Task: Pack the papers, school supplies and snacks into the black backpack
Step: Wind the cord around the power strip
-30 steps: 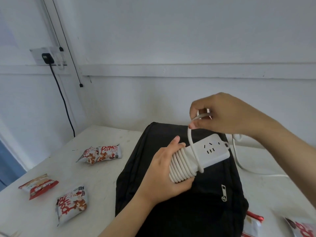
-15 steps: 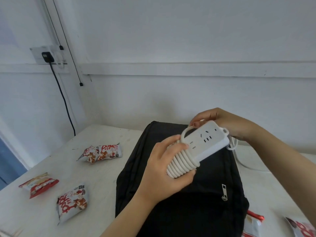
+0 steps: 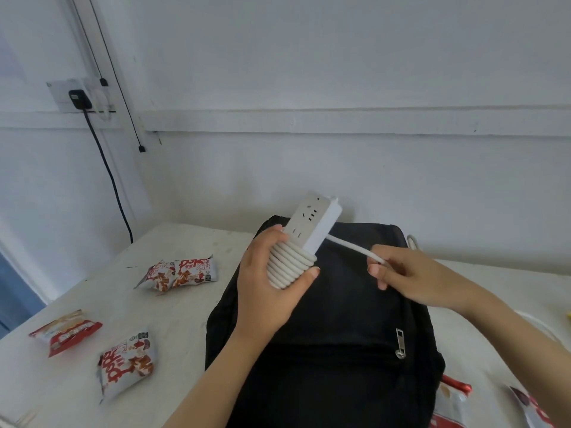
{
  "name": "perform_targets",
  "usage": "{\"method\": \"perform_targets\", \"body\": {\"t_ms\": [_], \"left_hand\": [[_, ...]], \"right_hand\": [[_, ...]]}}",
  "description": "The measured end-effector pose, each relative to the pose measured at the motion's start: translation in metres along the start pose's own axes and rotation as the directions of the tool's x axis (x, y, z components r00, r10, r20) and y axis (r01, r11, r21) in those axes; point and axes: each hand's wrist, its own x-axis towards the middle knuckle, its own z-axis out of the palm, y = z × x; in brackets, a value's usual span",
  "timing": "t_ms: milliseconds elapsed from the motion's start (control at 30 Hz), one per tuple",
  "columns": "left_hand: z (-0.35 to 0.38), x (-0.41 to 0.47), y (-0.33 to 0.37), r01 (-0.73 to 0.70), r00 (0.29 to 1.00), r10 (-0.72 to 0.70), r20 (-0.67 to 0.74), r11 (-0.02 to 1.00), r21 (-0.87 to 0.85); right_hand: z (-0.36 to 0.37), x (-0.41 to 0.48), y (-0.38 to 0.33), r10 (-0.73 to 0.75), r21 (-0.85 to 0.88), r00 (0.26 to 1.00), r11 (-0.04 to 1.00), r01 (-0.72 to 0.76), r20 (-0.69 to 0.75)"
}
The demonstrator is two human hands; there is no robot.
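White power strip [image 3: 312, 218], cord [image 3: 349, 247] pinched, above backpack [image 3: 340, 319] edge

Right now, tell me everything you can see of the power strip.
The power strip is white, plastic-looking, with socket holes on its top face. It is held tilted over the backpack. Its white cord is coiled round its lower end; the left hand grips the coils, the right hand pinches the free length.

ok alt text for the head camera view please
A left hand grips a white power strip wrapped in its white cord, while the right hand pinches the free length above a black backpack. Red-and-white snack packets lie on the white table.
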Motion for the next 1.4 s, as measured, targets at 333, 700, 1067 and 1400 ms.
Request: {"method": "perform_targets", "body": {"t_ms": [333,700,1067,1400], "left_hand": [[0.022,-0.021,-0.026,0.156,0.979,-0.185,0.081,0.947,0.281],[0.018,-0.008,-0.034,0.083,0.962,-0.189,0.196,0.889,0.449],[0.021,-0.019,-0.029,0.115,0.957,-0.209,0.201,0.910,0.399],[0.021,-0.017,-0.026,0.111,0.971,-0.181,0.153,0.917,0.383]], "right_hand": [[0.018,-0.032,-0.027,0.029,-0.385,0.999,0.922,-0.040,-0.035],[0.024,-0.047,-0.044,-0.058,-0.565,0.998,0.823,0.059,0.020],[0.019,-0.064,-0.059,-0.037,-0.640,0.999,0.767,0.038,0.015],[0.027,-0.073,-0.061,-0.271,-0.731,0.962,0.662,0.168,-0.024]]}}
